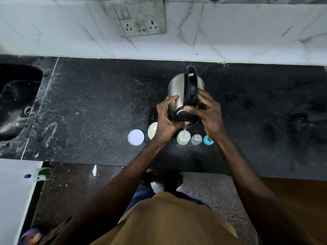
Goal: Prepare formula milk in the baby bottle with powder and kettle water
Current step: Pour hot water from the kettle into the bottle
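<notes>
Beneath marble wall (238,32), black counter (97,103), kettle (177,89)

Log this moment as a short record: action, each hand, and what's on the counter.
action: kettle tilted, thin stream falling into baby bottle
left hand: holds kettle's steel body
right hand: grips kettle by the black handle
left of bottle: powder tub, white lid
right of bottle: clear cap, teal teat ring
surface: black counter

Sink (17,103) at left, switch panel (139,18) on wall (247,32), perhaps a spray bottle (41,175) below
</notes>
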